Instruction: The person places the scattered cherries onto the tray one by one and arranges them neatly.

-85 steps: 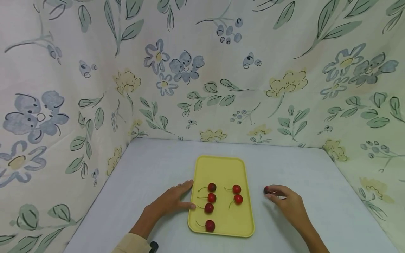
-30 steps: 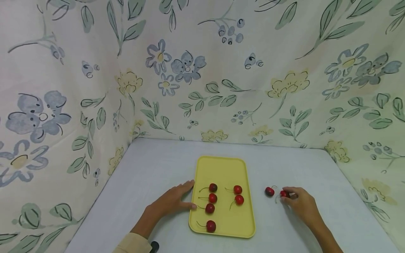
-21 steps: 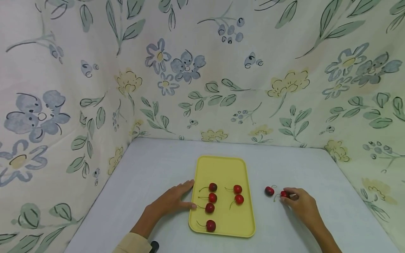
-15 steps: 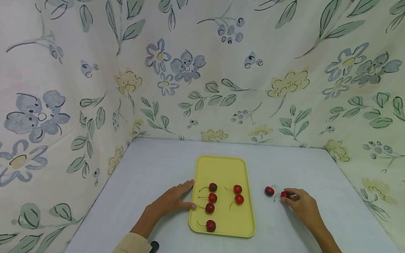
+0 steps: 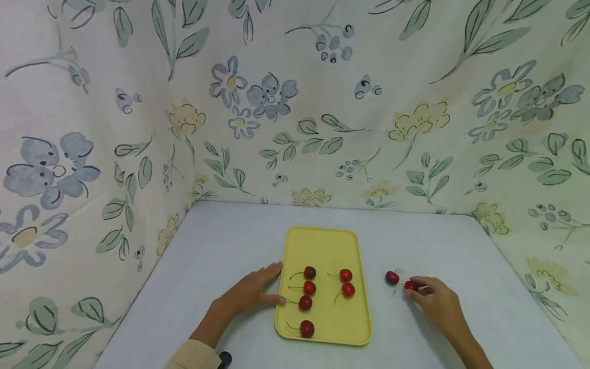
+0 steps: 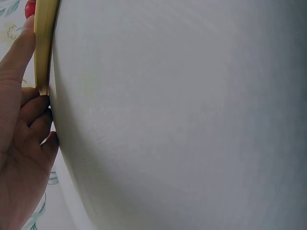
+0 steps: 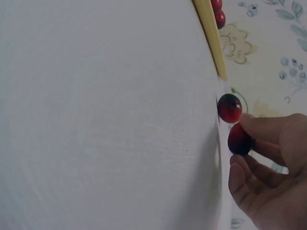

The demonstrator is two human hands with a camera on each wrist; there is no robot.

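Observation:
My right hand [image 5: 435,300] pinches a dark red cherry [image 7: 239,140] between thumb and fingertips, low over the white table to the right of the tray. Its thin stem points left. Just left of it lies another cherry [image 5: 392,278], stem up and to the right, very near the held one. My left hand [image 5: 249,292] rests along the left side of a yellow tray [image 5: 322,246], fingers spread, thumb tip over the rim. In the left wrist view the thumb lies against the tray's edge and the other fingers sit by its outer wall.
Several cherries lie in the tray: a left column with a dark cherry [image 5: 310,272] at its top and one cherry [image 5: 307,329] set apart lower down, plus two at right, including a bright red cherry [image 5: 348,290]. Floral cloth [image 5: 322,154] hangs behind the white table [image 5: 230,236].
My right hand set one cherry down beside the tray and took hold of another farther right. It has since brought this one slightly left, toward the first. My left hand has stayed put.

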